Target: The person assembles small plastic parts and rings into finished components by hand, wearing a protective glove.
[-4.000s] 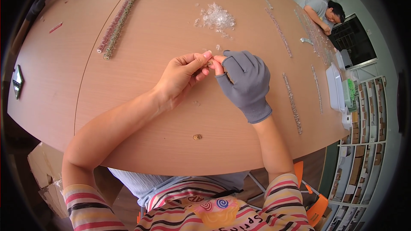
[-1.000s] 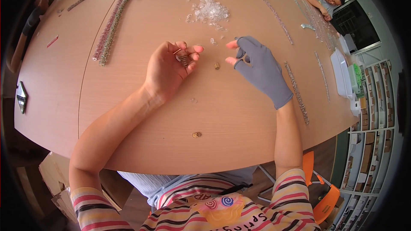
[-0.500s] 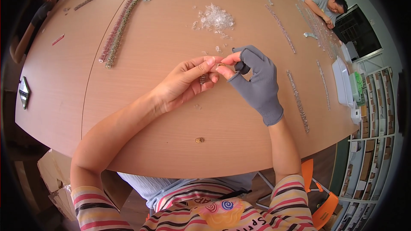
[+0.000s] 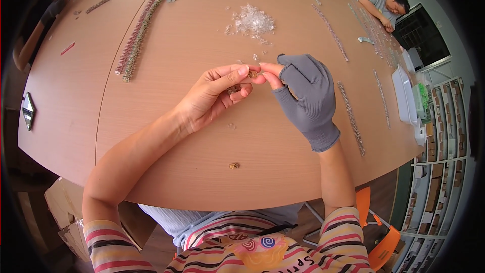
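Over the middle of the table, my bare left hand (image 4: 217, 91) pinches a small gold-brown piece (image 4: 252, 75) between thumb and forefinger. Another small shiny piece (image 4: 233, 89) shows among its curled lower fingers, too small to name. My right hand (image 4: 309, 98), in a grey glove with bare thumb and forefinger tips, meets the left fingertips at the right end of the gold-brown piece. Its thumb and forefinger are drawn close together; what lies between them is hidden. A similar gold-brown piece (image 4: 234, 165) lies on the table (image 4: 166, 172) nearer to me.
Beyond my hands is a heap of small clear plastic pieces (image 4: 254, 21). Long reddish and greenish strands (image 4: 139, 38) lie at left, thinner strands (image 4: 351, 116) at right. A white tray (image 4: 403, 96) stands at the right edge. Another person (image 4: 381, 7) sits at the far right.
My right hand has turned and shifted slightly right, and its gloved fingers now lie straighter. The gold-brown piece shows more plainly at my left fingertips. My left hand has barely moved.
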`<state>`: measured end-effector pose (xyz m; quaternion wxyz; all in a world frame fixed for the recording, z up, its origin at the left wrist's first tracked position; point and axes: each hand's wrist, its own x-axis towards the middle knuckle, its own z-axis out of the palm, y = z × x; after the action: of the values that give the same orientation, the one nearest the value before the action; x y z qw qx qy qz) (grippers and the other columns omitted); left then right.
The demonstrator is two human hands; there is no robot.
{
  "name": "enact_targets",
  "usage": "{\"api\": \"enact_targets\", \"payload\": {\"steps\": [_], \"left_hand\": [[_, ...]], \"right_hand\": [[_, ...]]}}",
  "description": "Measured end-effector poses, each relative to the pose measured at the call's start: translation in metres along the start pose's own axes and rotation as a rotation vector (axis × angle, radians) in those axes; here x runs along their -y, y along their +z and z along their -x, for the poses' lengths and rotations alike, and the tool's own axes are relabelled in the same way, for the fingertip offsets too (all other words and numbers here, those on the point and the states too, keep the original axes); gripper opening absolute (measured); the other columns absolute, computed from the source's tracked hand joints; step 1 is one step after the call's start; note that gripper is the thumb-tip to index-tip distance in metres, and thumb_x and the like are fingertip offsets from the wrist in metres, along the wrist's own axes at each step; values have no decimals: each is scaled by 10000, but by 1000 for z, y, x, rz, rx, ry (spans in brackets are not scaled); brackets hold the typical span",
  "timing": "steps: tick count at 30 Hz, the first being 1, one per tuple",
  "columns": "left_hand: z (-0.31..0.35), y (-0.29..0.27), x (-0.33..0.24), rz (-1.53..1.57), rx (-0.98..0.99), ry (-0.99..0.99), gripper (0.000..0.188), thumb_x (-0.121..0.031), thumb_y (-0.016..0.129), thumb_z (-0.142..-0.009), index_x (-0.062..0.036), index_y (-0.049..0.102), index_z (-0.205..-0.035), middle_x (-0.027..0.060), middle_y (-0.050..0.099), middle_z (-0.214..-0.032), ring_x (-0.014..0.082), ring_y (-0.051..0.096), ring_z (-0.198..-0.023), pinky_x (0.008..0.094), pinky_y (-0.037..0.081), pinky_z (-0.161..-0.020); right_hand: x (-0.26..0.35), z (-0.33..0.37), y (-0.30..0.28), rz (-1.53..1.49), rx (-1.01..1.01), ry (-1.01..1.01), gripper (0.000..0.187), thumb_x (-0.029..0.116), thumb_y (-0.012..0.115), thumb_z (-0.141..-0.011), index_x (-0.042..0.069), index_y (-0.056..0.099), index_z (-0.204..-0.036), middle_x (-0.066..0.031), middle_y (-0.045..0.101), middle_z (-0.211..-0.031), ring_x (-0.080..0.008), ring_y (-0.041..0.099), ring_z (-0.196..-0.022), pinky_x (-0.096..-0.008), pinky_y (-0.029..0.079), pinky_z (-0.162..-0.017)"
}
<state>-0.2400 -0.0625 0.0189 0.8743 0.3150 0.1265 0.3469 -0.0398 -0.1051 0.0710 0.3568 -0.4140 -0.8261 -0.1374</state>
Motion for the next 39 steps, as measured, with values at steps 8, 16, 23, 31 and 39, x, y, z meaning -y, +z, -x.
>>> {"api": "enact_targets", "payload": {"steps": [8,16,23,31,39], "left_hand": [[2,6,8,-137,-130,45,261,-223,658,-978,-20,707,-1134,0,676,-898,44,503,-709,192,438,-640],[1,8,15,-277,-287,99,199,-196,694,-954,-39,739,-1069,-25,664,-765,31,553,-704,184,452,-675],[0,9,17,-251,-312,95,210,-224,712,-944,-33,731,-1030,-15,649,-749,58,600,-758,209,470,-741],[1,13,12,-263,-267,58,217,-237,711,-946,-34,720,-1022,-25,644,-769,45,564,-753,207,461,-745],[-3,9,14,-282,-253,92,209,-219,646,-985,-32,704,-1059,-4,659,-885,43,561,-800,207,477,-768]], "right_hand": [[12,1,0,150,57,-101,141,116,751,-811,124,695,-940,-20,630,-861,-208,593,-734,-348,456,-643],[15,1,7,325,130,-202,119,176,680,-826,115,578,-836,-1,511,-827,-176,521,-723,-339,428,-602],[11,-3,15,288,113,-224,135,188,694,-804,127,578,-838,-2,488,-775,-170,513,-693,-337,417,-573],[8,0,15,255,53,-157,184,209,742,-769,139,579,-814,-2,550,-787,-193,552,-708,-347,436,-596],[11,0,15,255,34,-94,195,157,753,-761,114,564,-775,-21,585,-795,-229,569,-699,-363,442,-617]]}}
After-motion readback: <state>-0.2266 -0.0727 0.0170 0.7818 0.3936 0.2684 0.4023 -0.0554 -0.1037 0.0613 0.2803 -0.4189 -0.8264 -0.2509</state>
